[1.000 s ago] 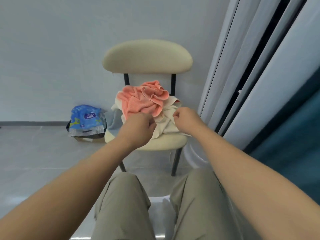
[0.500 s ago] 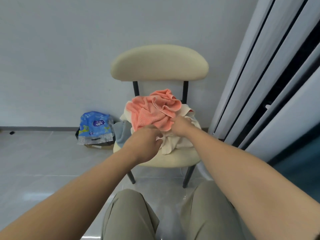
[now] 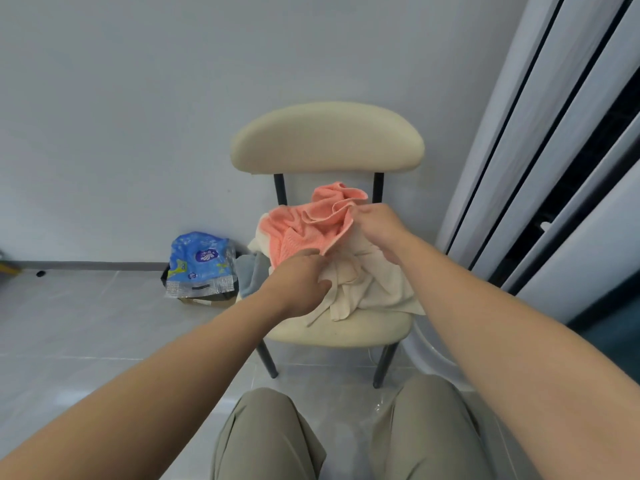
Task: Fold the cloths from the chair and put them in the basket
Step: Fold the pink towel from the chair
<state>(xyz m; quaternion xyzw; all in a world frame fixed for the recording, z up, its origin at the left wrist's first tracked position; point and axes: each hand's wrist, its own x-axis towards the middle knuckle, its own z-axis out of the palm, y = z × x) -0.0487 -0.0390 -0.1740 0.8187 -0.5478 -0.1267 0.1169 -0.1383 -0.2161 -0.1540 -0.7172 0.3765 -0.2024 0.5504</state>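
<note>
Blue packet [image 3: 199, 263] on floor [image 3: 86, 323] — beside chair [image 3: 327, 136].

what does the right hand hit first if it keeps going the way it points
The pink cloth: the right hand points up and left into its bunched top and seems to pinch its edge. Behind that likely the chair back, depth unclear.

The single head view looks forward and down, close over the chair [image 3: 341, 329].
</note>
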